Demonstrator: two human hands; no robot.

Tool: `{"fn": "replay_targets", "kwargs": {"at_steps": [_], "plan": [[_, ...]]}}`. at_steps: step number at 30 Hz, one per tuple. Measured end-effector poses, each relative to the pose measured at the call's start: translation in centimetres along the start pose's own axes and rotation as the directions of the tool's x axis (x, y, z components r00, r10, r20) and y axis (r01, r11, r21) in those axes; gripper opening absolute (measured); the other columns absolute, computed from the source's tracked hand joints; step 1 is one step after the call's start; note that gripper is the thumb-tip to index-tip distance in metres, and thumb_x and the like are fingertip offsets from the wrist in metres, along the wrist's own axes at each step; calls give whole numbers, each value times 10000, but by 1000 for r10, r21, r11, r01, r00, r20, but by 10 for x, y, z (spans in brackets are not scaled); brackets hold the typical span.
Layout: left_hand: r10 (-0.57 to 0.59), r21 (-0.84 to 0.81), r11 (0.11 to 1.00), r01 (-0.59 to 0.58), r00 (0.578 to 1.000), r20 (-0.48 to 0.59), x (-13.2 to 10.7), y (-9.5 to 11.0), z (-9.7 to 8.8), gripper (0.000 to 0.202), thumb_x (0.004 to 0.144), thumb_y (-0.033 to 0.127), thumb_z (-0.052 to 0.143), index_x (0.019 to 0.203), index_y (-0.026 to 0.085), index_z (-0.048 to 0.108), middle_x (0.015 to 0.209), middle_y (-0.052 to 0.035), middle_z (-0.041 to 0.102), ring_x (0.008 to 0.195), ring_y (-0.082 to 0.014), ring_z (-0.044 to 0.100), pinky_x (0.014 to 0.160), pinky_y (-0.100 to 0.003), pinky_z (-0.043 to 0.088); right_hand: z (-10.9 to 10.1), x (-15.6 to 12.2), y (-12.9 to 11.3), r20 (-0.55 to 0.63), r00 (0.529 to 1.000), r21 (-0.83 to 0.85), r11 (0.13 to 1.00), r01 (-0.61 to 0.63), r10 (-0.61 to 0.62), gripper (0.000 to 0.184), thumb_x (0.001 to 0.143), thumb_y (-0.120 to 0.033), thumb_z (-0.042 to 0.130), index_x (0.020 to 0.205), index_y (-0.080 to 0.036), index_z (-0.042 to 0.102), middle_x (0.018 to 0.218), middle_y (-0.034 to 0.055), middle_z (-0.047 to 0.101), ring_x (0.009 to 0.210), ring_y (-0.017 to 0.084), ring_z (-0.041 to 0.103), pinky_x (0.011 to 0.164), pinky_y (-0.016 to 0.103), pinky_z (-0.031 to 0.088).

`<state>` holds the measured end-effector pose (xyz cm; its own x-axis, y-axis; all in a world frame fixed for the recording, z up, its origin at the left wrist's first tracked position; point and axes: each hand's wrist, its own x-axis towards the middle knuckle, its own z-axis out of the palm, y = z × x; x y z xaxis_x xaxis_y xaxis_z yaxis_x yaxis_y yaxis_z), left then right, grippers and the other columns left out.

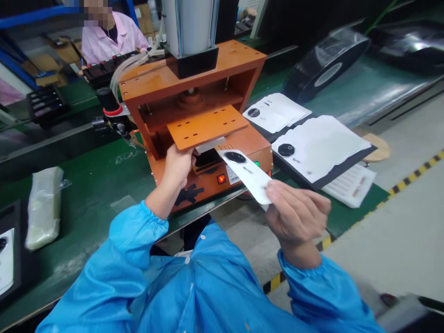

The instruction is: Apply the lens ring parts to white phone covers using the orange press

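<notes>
In my right hand (298, 210) is a white phone back cover (255, 180) with a round black camera ring, pinched at its near end between thumb and fingers. The cover tilts in front of an orange press machine (208, 173). My left hand (178, 166) reaches under the machine's raised orange plate (208, 127), its fingers curled and partly hidden there. What they grip, if anything, I cannot make out. Beside those fingers lies a dark, phone-shaped recess or part (208, 159) on the press bed. A pale strip (211, 144) shows just below the plate.
White phone covers (319, 143) lie on black trays to the right, near a large black roll (328, 62). A plastic-wrapped bundle (45, 208) rests on the green bench (93, 217) at left. A person in pink (120, 34) works beyond the press.
</notes>
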<state>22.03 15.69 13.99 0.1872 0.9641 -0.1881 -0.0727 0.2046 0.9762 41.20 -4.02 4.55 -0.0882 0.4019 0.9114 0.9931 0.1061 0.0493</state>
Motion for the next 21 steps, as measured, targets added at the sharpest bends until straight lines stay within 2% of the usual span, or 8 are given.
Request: {"fn": "replay_targets", "kwargs": {"at_steps": [3, 7, 10, 13, 17, 19, 21], "plan": [[92, 2, 996, -92, 994, -65, 24, 0, 6, 277, 907, -12, 495, 717, 189, 521, 581, 58, 498, 449, -58, 389, 480, -212, 296, 31, -3, 6, 62, 997, -11, 999, -41, 42, 311, 937, -173, 584, 1147, -301, 775, 1073, 50, 861, 957, 274, 841, 809, 407, 540], [207, -5, 978, -208, 976, -72, 49, 0, 8, 266, 920, -54, 483, 824, 179, 567, 653, 48, 515, 498, -64, 451, 558, -217, 339, 63, -3, 12, 80, 991, 31, 994, -108, 105, 258, 1001, -227, 569, 1089, -268, 808, 1082, 78, 857, 1028, 270, 825, 843, 410, 521], [222, -16, 975, -223, 975, -24, 55, 1, 8, 247, 920, -45, 529, 827, 181, 563, 672, 35, 520, 513, -75, 459, 571, -226, 351, 77, 2, 14, 48, 993, 63, 992, -112, 109, 249, 1034, -252, 565, 1060, -257, 813, 1072, 74, 859, 991, 257, 825, 834, 407, 501], [187, -15, 982, -188, 982, -13, 57, 3, 10, 265, 941, -33, 524, 796, 190, 528, 621, 47, 469, 492, -74, 432, 548, -215, 318, 87, 6, 18, 104, 984, 34, 989, -147, 143, 290, 1055, -303, 538, 1026, -232, 817, 1061, 106, 857, 989, 282, 827, 837, 431, 506], [41, 59, 998, -35, 994, -104, 47, 0, 12, 303, 1003, 48, 547, 740, 192, 506, 573, 52, 430, 475, -76, 418, 538, -218, 301, 99, 10, 22, 115, 980, 76, 982, -171, 162, 331, 1079, -339, 515, 1054, -217, 822, 1100, 143, 848, 1055, 314, 822, 888, 469, 516], [0, 84, 996, 4, 998, -55, 28, -2, 5, 277, 1003, 108, 596, 739, 180, 554, 580, 39, 475, 481, -89, 459, 539, -225, 338, 103, 12, 21, 155, 972, 111, 974, -195, 177, 351, 1094, -362, 501, 1071, -215, 818, 1122, 152, 843, 1094, 325, 813, 917, 488, 512], [27, 81, 996, -28, 1000, 13, 0, -4, -11, 214, 955, 149, 653, 747, 169, 609, 603, 20, 546, 497, -103, 516, 529, -221, 376, 108, 17, 18, 215, 959, 132, 967, -218, 187, 368, 1104, -386, 487, 1099, -219, 815, 1143, 153, 838, 1141, 331, 797, 946, 502, 507]]}}
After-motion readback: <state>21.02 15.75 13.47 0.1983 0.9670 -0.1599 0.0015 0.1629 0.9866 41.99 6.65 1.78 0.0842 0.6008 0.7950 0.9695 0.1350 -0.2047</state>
